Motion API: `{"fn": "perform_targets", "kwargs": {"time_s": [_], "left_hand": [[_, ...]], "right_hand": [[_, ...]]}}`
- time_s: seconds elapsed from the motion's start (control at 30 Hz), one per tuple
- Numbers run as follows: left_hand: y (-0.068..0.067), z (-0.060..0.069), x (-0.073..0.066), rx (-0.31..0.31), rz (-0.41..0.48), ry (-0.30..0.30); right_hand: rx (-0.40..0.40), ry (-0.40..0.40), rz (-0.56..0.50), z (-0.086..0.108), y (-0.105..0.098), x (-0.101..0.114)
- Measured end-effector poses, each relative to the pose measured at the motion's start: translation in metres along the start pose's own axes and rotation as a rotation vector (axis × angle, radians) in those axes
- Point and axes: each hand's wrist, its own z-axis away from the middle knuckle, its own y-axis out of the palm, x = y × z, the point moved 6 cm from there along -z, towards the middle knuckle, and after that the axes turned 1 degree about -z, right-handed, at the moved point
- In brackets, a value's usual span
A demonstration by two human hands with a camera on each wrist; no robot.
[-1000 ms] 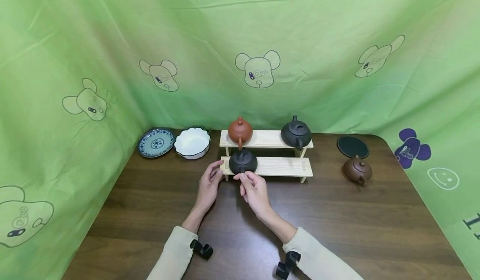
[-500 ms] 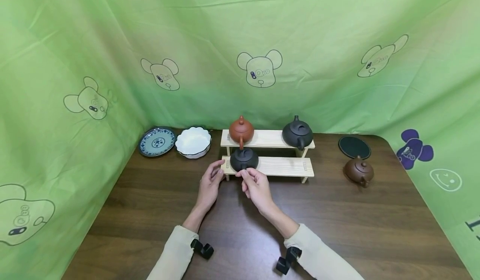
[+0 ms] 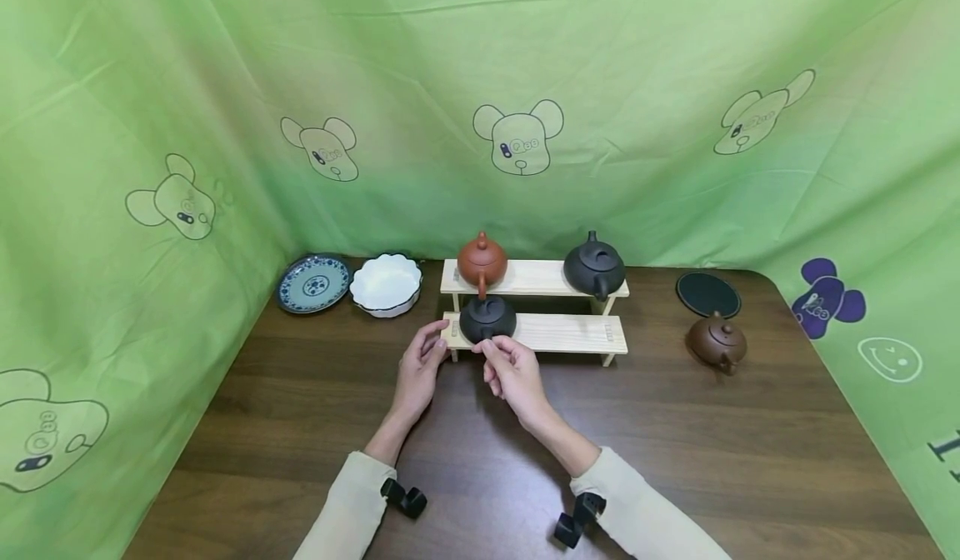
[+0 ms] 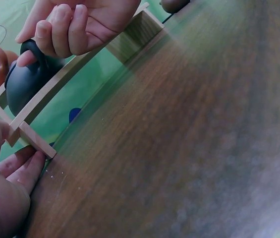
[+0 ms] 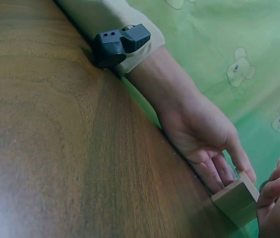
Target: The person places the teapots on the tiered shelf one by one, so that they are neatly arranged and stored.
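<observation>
A small black teapot (image 3: 487, 318) sits on the left part of the lower tier of a pale wooden two-tier stand (image 3: 562, 332). My right hand (image 3: 514, 381) pinches its handle, which points toward me; in the left wrist view one finger passes through the handle loop (image 4: 41, 55). My left hand (image 3: 417, 374) holds the left end of the lower tier, thumb at the board's edge and fingers by the leg (image 5: 236, 201). On the upper tier stand a reddish-orange teapot (image 3: 482, 260) at left and a larger black teapot (image 3: 594, 267) at right.
A dark brown teapot (image 3: 717, 341) stands on the table at right, before a round black mat (image 3: 708, 294). To the left are a blue patterned plate (image 3: 314, 284) and a white scalloped dish (image 3: 386, 283). A green printed cloth (image 3: 517, 210) encloses the table's back and sides.
My right hand and the small black teapot have shifted slightly back on the lower tier, mostly in the first half second. My left hand stays at the stand's end.
</observation>
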Motion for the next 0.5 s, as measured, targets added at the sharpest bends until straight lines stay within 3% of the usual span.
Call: {"fn": "perform_targets", "kwargs": {"time_s": [0.17,0.3,0.5], "left_hand": [[0.001,0.001,-0.002,0.001,0.002,0.002],[0.000,0.000,0.000,0.005,0.003,0.062],[-0.006,-0.009,0.028,0.014,0.033,0.119]], "right_hand": [[-0.012,0.001,-0.019,0.000,-0.005,0.000],[-0.028,0.000,-0.022,0.001,-0.010,-0.001],[-0.059,0.001,-0.021,0.003,-0.019,0.001]]}}
